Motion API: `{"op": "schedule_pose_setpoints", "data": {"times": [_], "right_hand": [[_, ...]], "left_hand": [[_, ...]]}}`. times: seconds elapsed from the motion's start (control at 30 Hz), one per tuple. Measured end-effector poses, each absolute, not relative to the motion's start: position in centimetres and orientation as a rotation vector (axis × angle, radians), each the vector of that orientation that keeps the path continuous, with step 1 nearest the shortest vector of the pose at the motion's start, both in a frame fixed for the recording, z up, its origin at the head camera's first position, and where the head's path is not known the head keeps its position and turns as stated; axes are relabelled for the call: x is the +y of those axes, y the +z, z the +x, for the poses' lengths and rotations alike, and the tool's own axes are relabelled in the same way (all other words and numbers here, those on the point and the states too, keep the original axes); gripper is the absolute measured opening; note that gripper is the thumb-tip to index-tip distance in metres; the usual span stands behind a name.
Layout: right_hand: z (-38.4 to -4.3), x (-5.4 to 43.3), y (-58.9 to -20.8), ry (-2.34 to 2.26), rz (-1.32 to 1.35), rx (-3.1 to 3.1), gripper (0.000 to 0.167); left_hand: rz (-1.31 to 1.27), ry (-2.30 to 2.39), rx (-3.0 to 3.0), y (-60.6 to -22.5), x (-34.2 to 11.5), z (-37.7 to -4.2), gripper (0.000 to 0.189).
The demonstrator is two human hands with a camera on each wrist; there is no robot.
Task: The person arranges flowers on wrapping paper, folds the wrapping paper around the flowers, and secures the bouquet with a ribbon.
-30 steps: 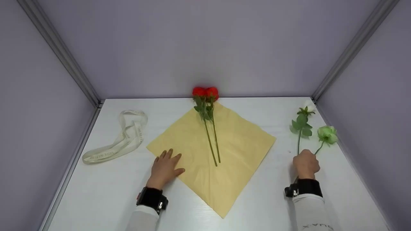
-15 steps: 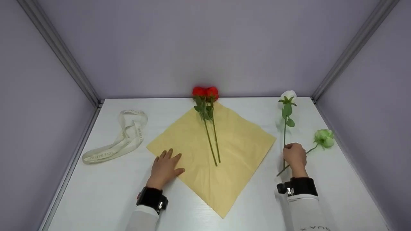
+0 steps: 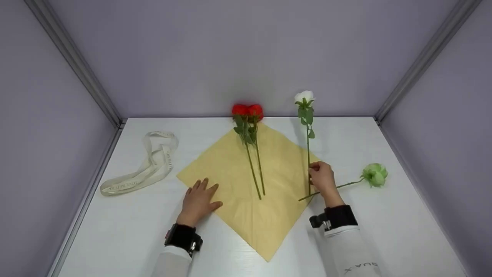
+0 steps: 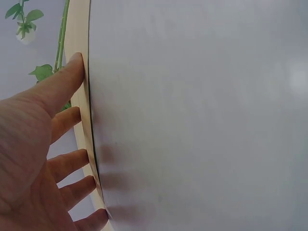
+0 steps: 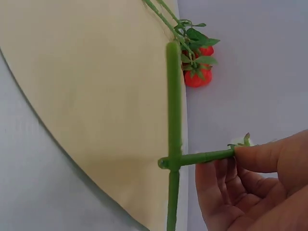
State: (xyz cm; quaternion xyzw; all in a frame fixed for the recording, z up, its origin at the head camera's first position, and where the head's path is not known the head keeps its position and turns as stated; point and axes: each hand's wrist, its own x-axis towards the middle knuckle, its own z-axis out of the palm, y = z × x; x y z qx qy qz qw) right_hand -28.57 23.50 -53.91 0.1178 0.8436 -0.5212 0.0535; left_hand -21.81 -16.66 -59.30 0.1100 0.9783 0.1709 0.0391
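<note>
My right hand (image 3: 323, 177) pinches the stem of a white rose (image 3: 304, 97) between thumb and fingers, above the right corner of a yellow sheet of wrapping paper (image 3: 284, 215). A green flower (image 3: 374, 176) travels with it; its stem crosses the lower end of the rose's stem, and its grip is hidden in the head view. In the right wrist view, the crossed green stems (image 5: 174, 106) lie close to the camera. My left hand (image 3: 196, 202) rests with spread fingers on the paper's left edge. Two red roses (image 3: 248, 112) lie on the sheet, heads past its far corner.
A looped pale ribbon (image 3: 123, 186) with printed lettering lies on the white table (image 3: 115, 231) at left. Purple-grey walls (image 3: 246, 50) enclose the back and both sides, with metal rails (image 3: 426, 57) at the corners.
My right hand has moved left from the table's right side to the paper, carrying the white rose and the green flower. The white rose now stands clear of the green one. The left hand stays put.
</note>
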Motion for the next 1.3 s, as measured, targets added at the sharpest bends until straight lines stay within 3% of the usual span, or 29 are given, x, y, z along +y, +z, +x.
{"op": "schedule_pose_setpoints", "data": {"times": [0.4, 0.9, 1.3], "right_hand": [[-29.0, 21.8, -53.6, -1.64, 0.292, 2.53, 0.026], [-29.3, 13.8, -54.6, -1.426, 0.009, 2.711, 0.017], [-29.3, 9.8, -55.8, -1.176, 0.034, 2.806, 0.019]], "left_hand": [[0.342, 0.508, 3.017, -59.2, -16.8, -21.8, 0.063], [0.342, 0.537, 3.006, -59.0, -16.7, -21.5, 0.063], [0.353, 0.529, 3.01, -59.2, -16.7, -21.6, 0.063]]}}
